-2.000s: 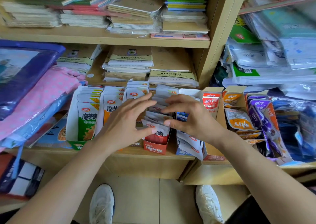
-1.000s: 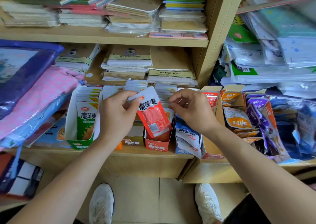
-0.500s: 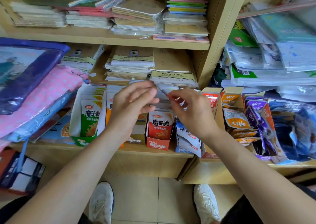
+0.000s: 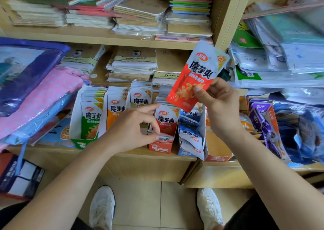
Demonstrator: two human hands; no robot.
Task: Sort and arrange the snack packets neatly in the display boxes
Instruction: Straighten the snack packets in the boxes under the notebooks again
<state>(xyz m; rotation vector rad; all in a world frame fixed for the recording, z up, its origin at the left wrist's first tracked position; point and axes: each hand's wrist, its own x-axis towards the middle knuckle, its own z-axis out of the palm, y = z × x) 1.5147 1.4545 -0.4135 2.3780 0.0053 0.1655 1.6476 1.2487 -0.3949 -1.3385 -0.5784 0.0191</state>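
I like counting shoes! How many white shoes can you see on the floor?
2. The left shoe is on the tiled floor below the left arm, the right shoe below the right arm. Both are partly cut off at the picture's bottom edge.

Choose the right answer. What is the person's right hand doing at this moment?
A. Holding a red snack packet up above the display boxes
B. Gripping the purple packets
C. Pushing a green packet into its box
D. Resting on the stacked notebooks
A: the right hand pinches the lower edge of a red snack packet, raised above the red display box and the row of boxes.
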